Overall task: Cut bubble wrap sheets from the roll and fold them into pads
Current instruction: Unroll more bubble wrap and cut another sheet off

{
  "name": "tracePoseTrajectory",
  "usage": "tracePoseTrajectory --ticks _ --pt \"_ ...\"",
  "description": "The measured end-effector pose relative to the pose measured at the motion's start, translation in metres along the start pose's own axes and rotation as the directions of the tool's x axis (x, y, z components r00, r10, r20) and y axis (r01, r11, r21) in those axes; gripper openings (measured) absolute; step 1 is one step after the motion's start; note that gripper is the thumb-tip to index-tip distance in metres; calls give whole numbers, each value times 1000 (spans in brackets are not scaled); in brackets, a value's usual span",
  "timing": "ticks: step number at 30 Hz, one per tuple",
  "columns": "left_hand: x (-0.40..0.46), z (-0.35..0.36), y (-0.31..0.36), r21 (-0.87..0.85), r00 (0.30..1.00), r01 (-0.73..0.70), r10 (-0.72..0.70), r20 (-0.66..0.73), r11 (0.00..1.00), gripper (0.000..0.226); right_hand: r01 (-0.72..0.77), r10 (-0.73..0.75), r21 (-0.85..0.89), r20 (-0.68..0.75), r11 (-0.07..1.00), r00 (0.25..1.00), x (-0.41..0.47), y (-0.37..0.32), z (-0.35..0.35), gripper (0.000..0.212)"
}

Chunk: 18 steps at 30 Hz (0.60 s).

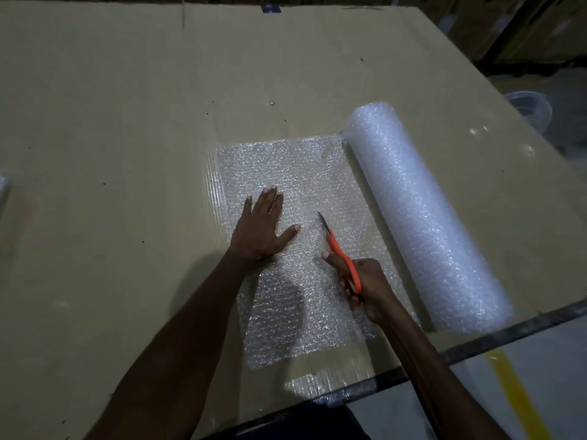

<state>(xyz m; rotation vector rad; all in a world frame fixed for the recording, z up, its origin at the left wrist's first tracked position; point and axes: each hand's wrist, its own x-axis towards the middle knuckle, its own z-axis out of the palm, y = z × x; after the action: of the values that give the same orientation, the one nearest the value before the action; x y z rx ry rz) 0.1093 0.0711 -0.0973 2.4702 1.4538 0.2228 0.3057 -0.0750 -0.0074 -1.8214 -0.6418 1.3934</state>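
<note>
Sheet [305,217]: lay unrolled flat on the cardboard-covered desk [127,122], running left from the roll [422,214], which lay at its right edge, touching it. Left hand [262,230]: grip open, palm and straight fingers pressed flat on the sheet's left part. Right hand [365,284]: grip closed round the orange handles of the scissors [340,252], over the sheet between left hand and roll, blades closed, pointing away from the person.
</note>
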Motion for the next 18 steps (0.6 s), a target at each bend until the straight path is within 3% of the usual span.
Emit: tracePoseTrajectory --ticks 18 --pt "0 1 0 7 1000 13 -13 23 1000 93 -20 20 7 21 1000 1000 18 -8 3 45"
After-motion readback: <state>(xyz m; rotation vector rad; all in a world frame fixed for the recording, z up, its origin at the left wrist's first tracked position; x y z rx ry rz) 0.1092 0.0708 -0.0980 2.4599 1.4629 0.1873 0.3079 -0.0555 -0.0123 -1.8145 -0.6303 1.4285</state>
